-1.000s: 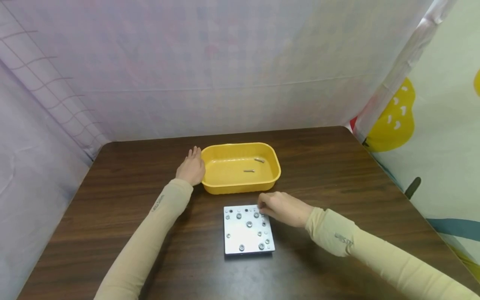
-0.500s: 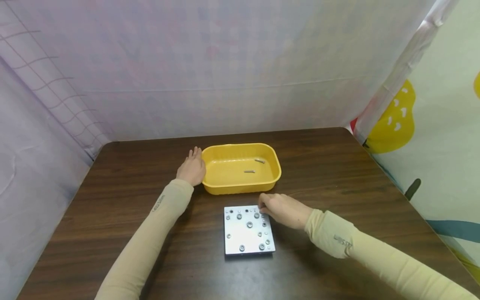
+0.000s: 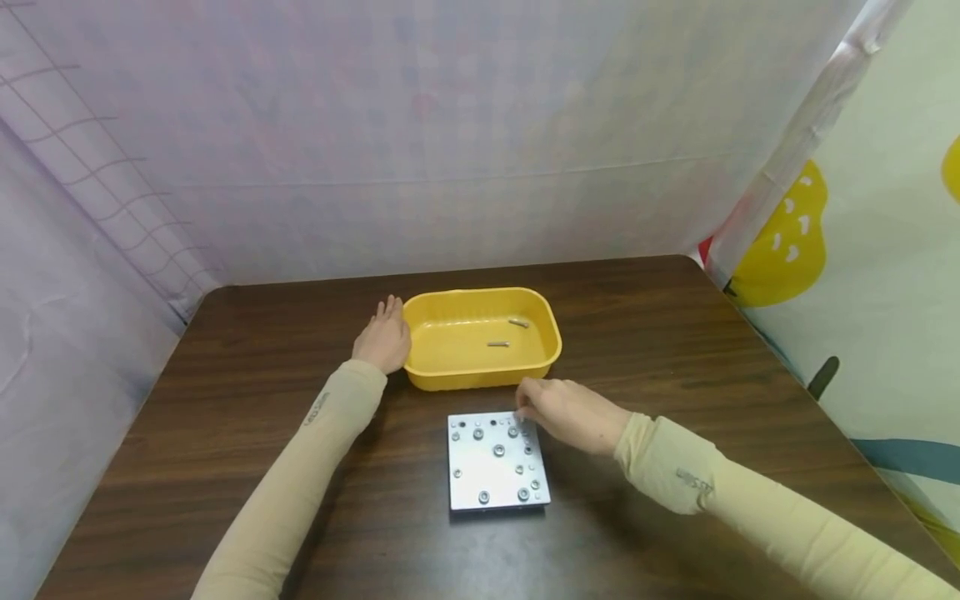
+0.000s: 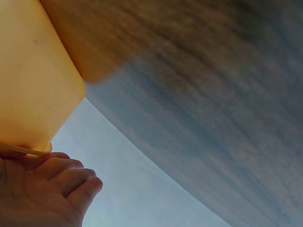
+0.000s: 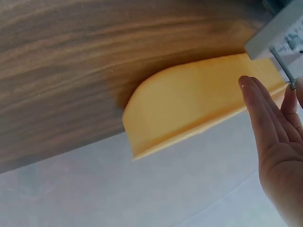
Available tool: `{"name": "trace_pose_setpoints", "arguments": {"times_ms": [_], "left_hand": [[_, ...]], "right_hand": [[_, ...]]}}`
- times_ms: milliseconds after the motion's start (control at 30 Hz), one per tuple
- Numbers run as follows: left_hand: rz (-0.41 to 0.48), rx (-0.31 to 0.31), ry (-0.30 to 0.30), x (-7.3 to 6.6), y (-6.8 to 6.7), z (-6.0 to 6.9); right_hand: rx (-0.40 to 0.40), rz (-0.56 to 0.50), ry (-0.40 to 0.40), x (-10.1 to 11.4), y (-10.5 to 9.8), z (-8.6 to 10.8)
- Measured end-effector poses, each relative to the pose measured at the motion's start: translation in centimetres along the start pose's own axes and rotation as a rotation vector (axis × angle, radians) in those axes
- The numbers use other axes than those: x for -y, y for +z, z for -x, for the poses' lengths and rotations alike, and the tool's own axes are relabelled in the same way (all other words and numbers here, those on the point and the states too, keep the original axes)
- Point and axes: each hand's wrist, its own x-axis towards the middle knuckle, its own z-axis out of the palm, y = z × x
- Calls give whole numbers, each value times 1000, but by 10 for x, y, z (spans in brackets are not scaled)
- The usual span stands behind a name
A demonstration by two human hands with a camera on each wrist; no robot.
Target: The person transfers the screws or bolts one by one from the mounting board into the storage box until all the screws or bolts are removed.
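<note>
A square silver plate point(image 3: 487, 467) with several socket-head screws lies on the brown table. My right hand point(image 3: 566, 410) is over its far right corner. In the right wrist view that hand point(image 5: 279, 142) pinches a thin screw point(image 5: 284, 68) by its head between thumb and index finger, the shank against the plate point(image 5: 265, 40); the other fingers are extended. My left hand point(image 3: 383, 336) holds the left rim of the yellow tray point(image 3: 480, 380). In the left wrist view the left hand's point(image 4: 47, 189) fingers lie under the tray's rim point(image 4: 28, 151); its thumb is mostly hidden.
Two loose screws point(image 3: 498, 343) lie in the tray, which stands behind the plate. The wooden table point(image 3: 660, 358) ends at a pale curtain point(image 3: 450, 200) at the back. A patterned cloth with a yellow figure point(image 3: 783, 242) hangs at the right.
My right hand has lifted very slightly at the plate's far right corner. The left hand, tray and plate look unmoved.
</note>
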Motion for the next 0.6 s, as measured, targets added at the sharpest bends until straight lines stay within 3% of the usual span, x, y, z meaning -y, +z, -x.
{"name": "trace_pose_setpoints", "arguments": {"times_ms": [367, 600], "left_hand": [[-12, 1, 2, 1, 0, -1], [-12, -1, 1, -1, 0, 0]], "right_hand": [[-92, 15, 12, 3, -17, -19], [-90, -104, 47, -11, -25, -43]]}}
